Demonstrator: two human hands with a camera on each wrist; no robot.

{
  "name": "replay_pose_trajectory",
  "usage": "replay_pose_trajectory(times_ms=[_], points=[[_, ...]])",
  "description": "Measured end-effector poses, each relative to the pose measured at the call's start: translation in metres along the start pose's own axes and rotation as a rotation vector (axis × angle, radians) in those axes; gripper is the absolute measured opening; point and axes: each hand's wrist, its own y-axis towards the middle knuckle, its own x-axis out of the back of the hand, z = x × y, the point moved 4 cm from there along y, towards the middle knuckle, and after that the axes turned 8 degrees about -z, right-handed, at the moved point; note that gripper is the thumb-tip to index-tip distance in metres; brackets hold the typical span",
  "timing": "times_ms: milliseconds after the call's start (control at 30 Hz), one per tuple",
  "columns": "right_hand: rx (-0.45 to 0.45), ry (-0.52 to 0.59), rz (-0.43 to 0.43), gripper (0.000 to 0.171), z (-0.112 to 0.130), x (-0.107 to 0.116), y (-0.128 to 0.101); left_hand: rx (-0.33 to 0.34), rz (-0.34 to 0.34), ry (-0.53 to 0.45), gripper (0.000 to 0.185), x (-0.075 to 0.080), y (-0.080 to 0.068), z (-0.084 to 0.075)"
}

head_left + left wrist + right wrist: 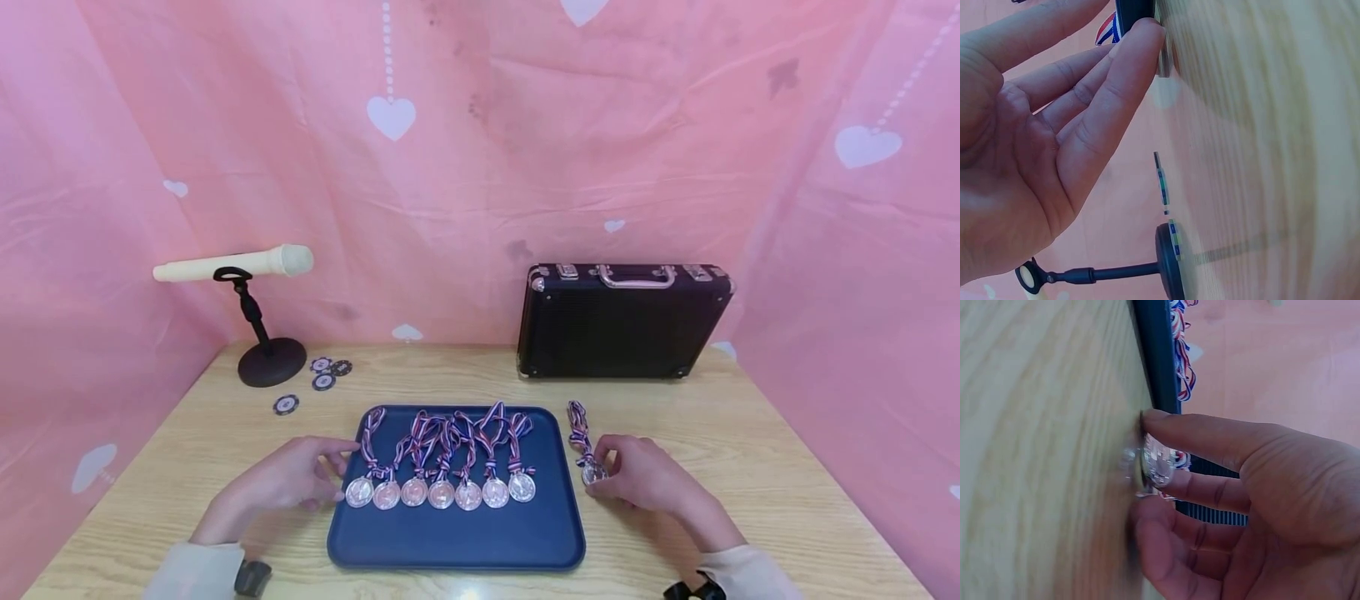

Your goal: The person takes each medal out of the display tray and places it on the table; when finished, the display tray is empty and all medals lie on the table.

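Observation:
A blue tray point(457, 542) lies on the table with several medals point(441, 494) in a row on it, their striped red, white and blue ribbons bunched toward the tray's far side. To the tray's right, on the table, is a separate silver medal point(594, 473); my right hand point(643, 473) pinches its disc between thumb and fingers. In the right wrist view the same medal point(1159, 461) stands between the fingertips, close to the wood. My left hand point(294, 473) is at the tray's left edge, fingers fairly straight, fingertips at the rim. The left wrist view shows its open palm point(1016, 162).
Behind the tray at the right stands a black case point(622, 325) with a silver handle. At the back left, a white microphone point(232, 265) rests on a black stand point(272, 360). Several poker chips point(324, 382) lie beside it. A pink cloth point(465, 208) hangs behind the table.

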Motion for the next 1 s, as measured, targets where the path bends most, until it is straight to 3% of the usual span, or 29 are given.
replay_pose_trajectory(times_ms=[200,333,467,600,800,1000], points=[[0.017,-0.019,-0.052,0.033,0.009,0.01,0.003,0.002,-0.008,0.017,0.068,0.002,-0.001,0.0],[0.056,0.13,-0.116,0.032,0.025,0.01,0.004,0.011,-0.007,0.022,0.067,0.003,-0.001,0.0],[0.068,0.324,-0.07,0.032,0.043,-0.005,0.001,0.031,-0.015,0.027,0.066,0.003,-0.001,0.001],[0.079,0.408,0.005,0.031,0.053,-0.024,-0.001,0.015,-0.009,0.027,0.065,0.003,-0.001,0.0],[0.098,0.381,0.086,0.026,0.061,-0.043,-0.002,-0.03,0.011,0.017,0.065,0.002,0.0,0.0],[0.078,0.264,0.045,0.028,0.07,-0.049,-0.003,-0.04,0.008,0.014,0.067,0.001,-0.001,0.0]])
